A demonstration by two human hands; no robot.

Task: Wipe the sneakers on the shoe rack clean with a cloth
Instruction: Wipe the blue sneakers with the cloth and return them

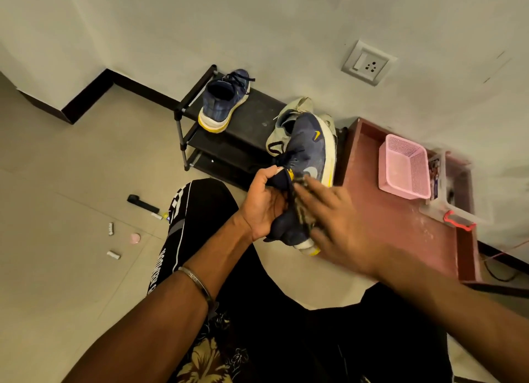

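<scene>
beige floor, black shoe rack (pixel 257 116) mid-frame; left hand (pixel 262 205) grips blue sneaker (pixel 306 153), right hand (pixel 335 210) presses cloth (pixel 303 202) on it, fingers straight.

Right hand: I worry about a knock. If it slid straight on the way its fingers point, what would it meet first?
The right hand presses a cloth on the held sneaker, fingers pointing up-left. Straight on, it would probably meet the left hand gripping that sneaker; depth is unclear.

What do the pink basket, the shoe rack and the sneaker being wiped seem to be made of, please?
Pink basket: likely moulded plastic, matte; its walls are a fine perforated lattice.
Shoe rack: dark tubes with joint connectors, probably metal or plastic; its black shelves look matte, material unclear.
Held sneaker: navy upper looks like knit or mesh fabric, with a pale foam-like sole edged in yellow.
</scene>
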